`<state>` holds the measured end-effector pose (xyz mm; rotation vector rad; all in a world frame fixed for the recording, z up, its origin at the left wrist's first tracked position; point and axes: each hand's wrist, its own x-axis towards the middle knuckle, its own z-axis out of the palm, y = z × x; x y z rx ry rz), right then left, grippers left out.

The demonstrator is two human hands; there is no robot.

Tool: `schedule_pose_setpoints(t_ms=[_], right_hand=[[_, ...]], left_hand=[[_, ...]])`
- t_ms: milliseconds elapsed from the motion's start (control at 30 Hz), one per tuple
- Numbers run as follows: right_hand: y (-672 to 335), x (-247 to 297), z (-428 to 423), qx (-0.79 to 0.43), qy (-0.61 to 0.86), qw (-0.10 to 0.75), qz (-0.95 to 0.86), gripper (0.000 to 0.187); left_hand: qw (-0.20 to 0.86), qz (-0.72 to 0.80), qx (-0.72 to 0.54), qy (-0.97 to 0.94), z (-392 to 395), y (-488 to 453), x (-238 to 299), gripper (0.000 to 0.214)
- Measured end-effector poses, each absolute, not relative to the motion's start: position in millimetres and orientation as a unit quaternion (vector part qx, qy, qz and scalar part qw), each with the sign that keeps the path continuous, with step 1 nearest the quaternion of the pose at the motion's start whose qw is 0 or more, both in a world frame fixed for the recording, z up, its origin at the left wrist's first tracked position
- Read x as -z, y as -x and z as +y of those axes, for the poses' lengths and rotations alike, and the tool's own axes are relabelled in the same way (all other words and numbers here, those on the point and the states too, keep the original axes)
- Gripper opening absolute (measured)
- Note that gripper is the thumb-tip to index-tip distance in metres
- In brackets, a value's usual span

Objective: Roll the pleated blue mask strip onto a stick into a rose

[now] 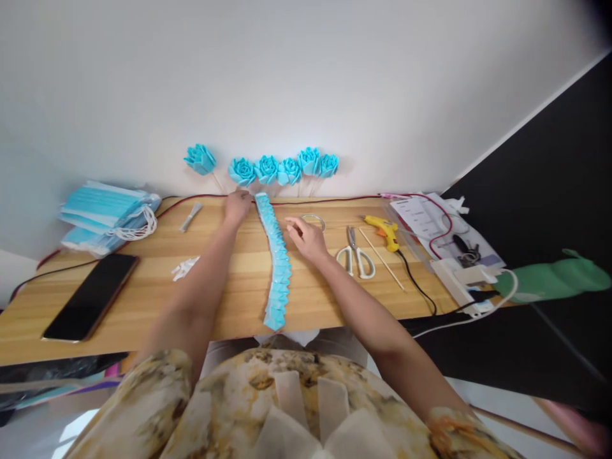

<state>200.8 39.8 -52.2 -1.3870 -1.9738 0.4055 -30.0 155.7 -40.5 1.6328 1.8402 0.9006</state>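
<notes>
A long strip of blue folded pieces [276, 248], overlapping like scales, lies from the back of the wooden table to its front edge. At the strip's far end, just left of it, is my left hand [238, 207]. Its fingers are curled in, and whatever they hold is hidden. My right hand [308, 239] hovers close to the strip's right side, index finger and thumb apart, holding nothing. Behind both hands a row of blue folded roses [266, 169] on thin stems leans against the wall, with a separate blue rose [200, 159] farther left.
Scissors [355, 255], a thin stick [381, 258] and a yellow glue gun [384, 233] lie right. A metal ring [313, 221] is behind my right hand. Left are face masks [105, 213], a phone [90, 298] and white scraps [184, 268]. A power strip [461, 287] sits at the right edge.
</notes>
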Motion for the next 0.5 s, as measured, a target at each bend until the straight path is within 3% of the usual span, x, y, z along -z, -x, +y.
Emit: schedule_pose_setpoints(t_ms=[267, 500], right_hand=[[-198, 52, 37, -0.138, 0.52, 0.339, -0.772, 0.033], [-206, 58, 50, -0.135, 0.518, 0.417, -0.734, 0.033]], left_hand=[[0.242, 0.657, -0.364, -0.614, 177, 29, 49, 0.024], [0.347, 0.554, -0.373, -0.658, 161, 29, 31, 0.019]])
